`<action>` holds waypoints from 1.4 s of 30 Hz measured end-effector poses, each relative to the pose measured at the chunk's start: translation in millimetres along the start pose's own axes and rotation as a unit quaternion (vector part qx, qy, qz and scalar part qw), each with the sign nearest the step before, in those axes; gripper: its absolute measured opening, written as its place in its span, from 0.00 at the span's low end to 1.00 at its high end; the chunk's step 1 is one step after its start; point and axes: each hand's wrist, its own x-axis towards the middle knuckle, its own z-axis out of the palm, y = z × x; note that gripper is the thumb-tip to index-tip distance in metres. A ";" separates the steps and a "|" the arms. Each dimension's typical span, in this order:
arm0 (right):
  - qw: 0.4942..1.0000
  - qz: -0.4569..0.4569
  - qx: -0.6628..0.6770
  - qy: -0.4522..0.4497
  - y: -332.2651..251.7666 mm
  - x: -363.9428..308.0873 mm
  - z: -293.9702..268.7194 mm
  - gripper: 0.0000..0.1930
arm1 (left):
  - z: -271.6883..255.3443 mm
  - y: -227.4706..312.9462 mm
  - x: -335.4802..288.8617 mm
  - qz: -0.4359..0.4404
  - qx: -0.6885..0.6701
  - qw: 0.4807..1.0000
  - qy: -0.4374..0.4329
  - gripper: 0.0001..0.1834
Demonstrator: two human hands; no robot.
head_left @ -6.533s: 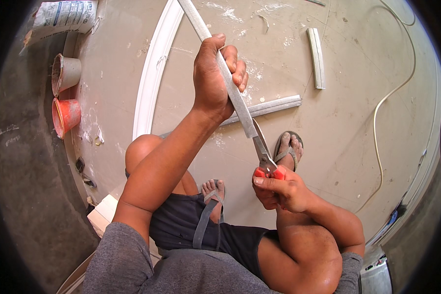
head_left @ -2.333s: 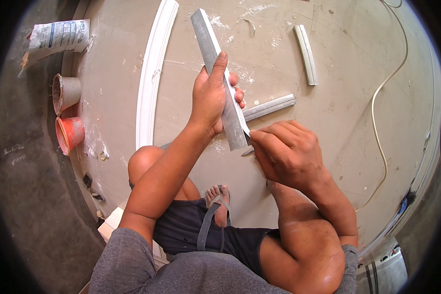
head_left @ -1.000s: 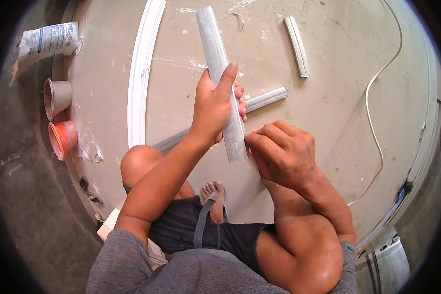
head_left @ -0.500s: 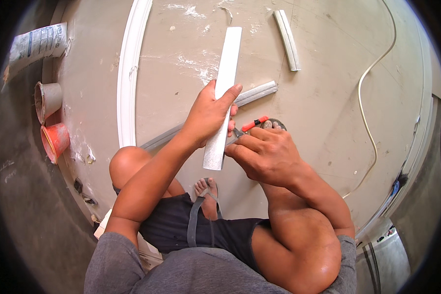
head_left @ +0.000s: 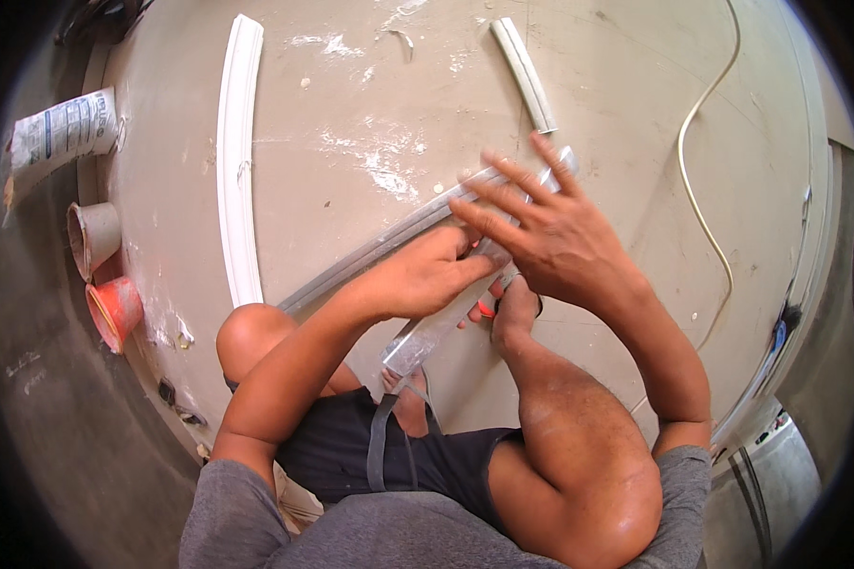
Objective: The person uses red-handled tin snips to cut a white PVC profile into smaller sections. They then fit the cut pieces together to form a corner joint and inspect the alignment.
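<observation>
Your left hand (head_left: 425, 277) is closed around a short grey trunking piece (head_left: 436, 327), which slants from your foot up beneath your right hand (head_left: 541, 228). That hand hovers flat, fingers spread wide, gripping nothing. A long grey strip (head_left: 370, 258) lies under both. Left of your left hand runs a white curved moulding (head_left: 237, 161); beyond your right fingertips lies a short white piece (head_left: 524, 74).
</observation>
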 end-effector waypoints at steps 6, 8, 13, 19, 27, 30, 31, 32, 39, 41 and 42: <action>0.975 0.162 0.120 -0.090 29.8 -67.4 22.6 0.12 | -50.0 -20.4 23.7 -0.092 0.028 0.987 0.128 0.24; 0.958 0.251 0.115 -0.080 42.4 -84.3 12.9 0.13 | -48.6 -45.7 35.4 -0.037 0.215 0.956 0.195 0.23; 0.852 0.401 0.333 0.054 46.2 -115.2 28.2 0.14 | -2.3 -81.1 67.0 0.074 0.466 0.844 0.254 0.32; 0.667 0.466 0.574 0.094 40.8 -124.9 30.8 0.15 | 10.9 -100.6 100.4 0.061 0.523 0.814 0.245 0.31; 0.646 0.335 0.671 0.141 48.0 -134.4 33.7 0.12 | -16.9 -24.1 73.3 0.131 0.267 0.906 0.300 0.21; 0.688 0.355 0.620 0.125 45.0 -122.2 23.4 0.10 | -23.7 18.3 50.0 0.149 0.160 0.949 0.228 0.20; 0.703 0.371 0.596 0.117 42.5 -117.2 21.1 0.10 | -23.6 33.1 39.0 0.110 0.166 0.955 0.222 0.16; 0.720 0.357 0.582 0.127 41.4 -113.2 20.0 0.10 | -22.2 42.8 31.4 0.109 0.118 0.965 0.206 0.15; 0.801 0.257 0.512 0.175 32.0 -101.8 7.3 0.09 | -13.1 65.6 -4.3 0.176 0.015 0.976 0.128 0.12; 0.798 0.250 0.523 0.166 27.0 -101.3 6.3 0.09 | -13.4 67.7 -12.1 0.182 0.040 0.976 0.110 0.12; 0.796 0.247 0.529 0.162 24.7 -101.4 5.4 0.09 | -13.1 68.4 -16.0 0.183 0.038 0.976 0.108 0.12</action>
